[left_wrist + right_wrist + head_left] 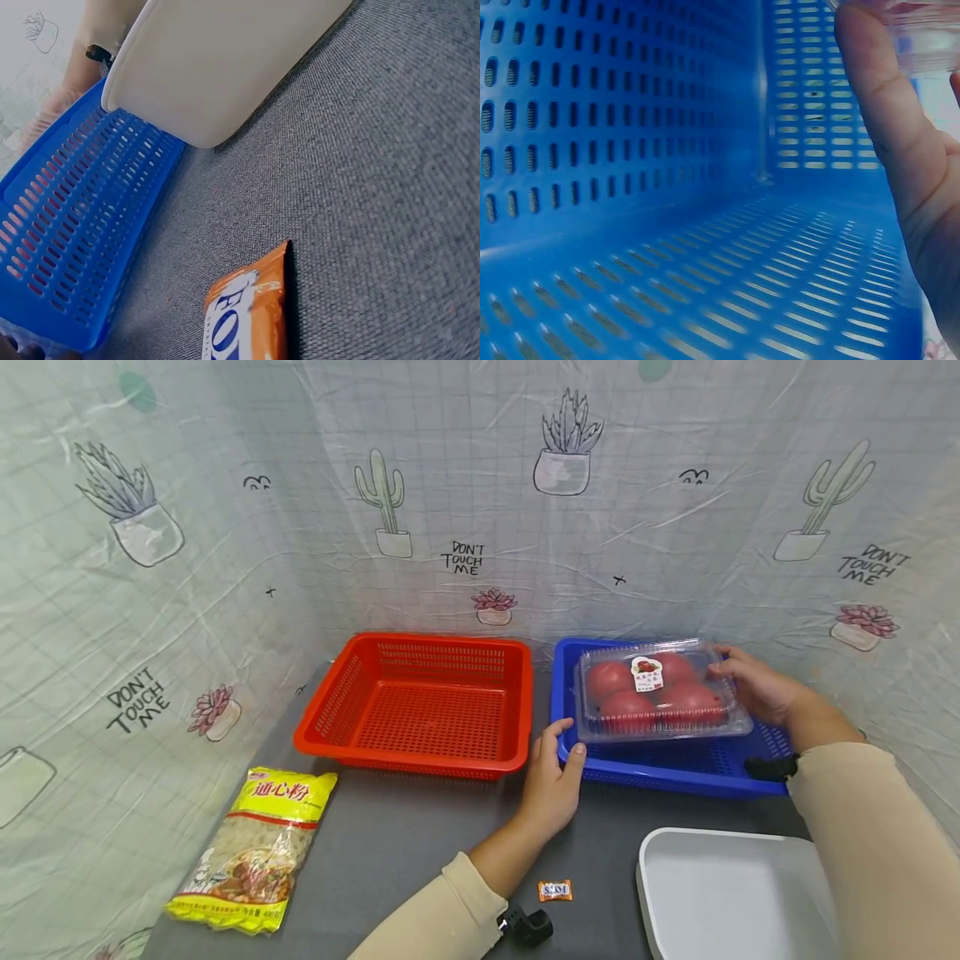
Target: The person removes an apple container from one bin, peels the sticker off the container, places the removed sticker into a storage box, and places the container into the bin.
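My right hand (761,689) grips the right end of a clear plastic box of tomatoes (648,689) with a white label on its lid. The box sits over the blue basket (675,775), tilted, its left part overlapping the basket's left rim in the head view. In the right wrist view my thumb (889,97) reaches up to the clear box at the top right, with the perforated basket wall beside it. My left hand (553,781) holds the blue basket's near left corner, thumb at the front rim and fingers along the left side.
A red basket (420,764) stands left of the blue one. A yellow-topped bag of macaroni (251,852) lies at the left. Nearer me are a small orange-wrapped candy (555,891) and a white tray (738,893). A patterned sheet (450,510) encloses the back and sides.
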The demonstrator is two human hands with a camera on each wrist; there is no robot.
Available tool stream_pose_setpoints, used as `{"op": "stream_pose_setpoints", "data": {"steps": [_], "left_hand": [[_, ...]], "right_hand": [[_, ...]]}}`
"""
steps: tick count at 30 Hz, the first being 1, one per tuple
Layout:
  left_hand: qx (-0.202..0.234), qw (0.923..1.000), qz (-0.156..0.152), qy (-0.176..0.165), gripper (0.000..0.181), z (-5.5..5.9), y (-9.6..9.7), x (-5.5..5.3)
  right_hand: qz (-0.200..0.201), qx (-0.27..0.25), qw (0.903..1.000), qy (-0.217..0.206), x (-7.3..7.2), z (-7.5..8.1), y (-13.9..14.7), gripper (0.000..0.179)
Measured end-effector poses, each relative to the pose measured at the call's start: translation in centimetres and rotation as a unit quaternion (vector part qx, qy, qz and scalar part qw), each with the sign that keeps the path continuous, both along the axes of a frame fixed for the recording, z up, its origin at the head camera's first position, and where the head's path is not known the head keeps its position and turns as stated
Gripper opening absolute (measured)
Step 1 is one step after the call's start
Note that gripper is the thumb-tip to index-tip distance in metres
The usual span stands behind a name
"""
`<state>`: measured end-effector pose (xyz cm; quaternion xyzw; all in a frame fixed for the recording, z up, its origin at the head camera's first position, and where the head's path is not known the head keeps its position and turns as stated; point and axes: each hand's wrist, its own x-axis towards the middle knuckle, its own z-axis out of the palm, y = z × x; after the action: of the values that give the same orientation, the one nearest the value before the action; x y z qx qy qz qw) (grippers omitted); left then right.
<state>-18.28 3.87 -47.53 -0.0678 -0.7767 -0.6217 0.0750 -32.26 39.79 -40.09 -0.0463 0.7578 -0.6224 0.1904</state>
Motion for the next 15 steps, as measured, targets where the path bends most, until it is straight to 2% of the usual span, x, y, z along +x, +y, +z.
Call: {"op": "stream_pose_setpoints", "data": {"steps": [9, 13, 15], "left_hand": [[0.031, 0.9988, 0.023, 0.028, 0.044, 0.7, 0.4, 0.1], [0.008, 0.9993, 0.024, 0.026, 0.048, 1.4, 0.6, 0.8], [-0.004, 0.9993, 0.024, 0.028, 0.05, 1.8, 0.7, 1.1]], "right_hand": [[-0.037, -0.079, 0.9951, 0.045, 2.0, 3.3, 1.5, 0.032], [-0.042, -0.13, 0.9896, 0.044, 2.9, 4.8, 1.6, 0.032], [-0.03, -0.148, 0.9874, 0.049, 3.4, 5.5, 1.5, 0.031]]}}
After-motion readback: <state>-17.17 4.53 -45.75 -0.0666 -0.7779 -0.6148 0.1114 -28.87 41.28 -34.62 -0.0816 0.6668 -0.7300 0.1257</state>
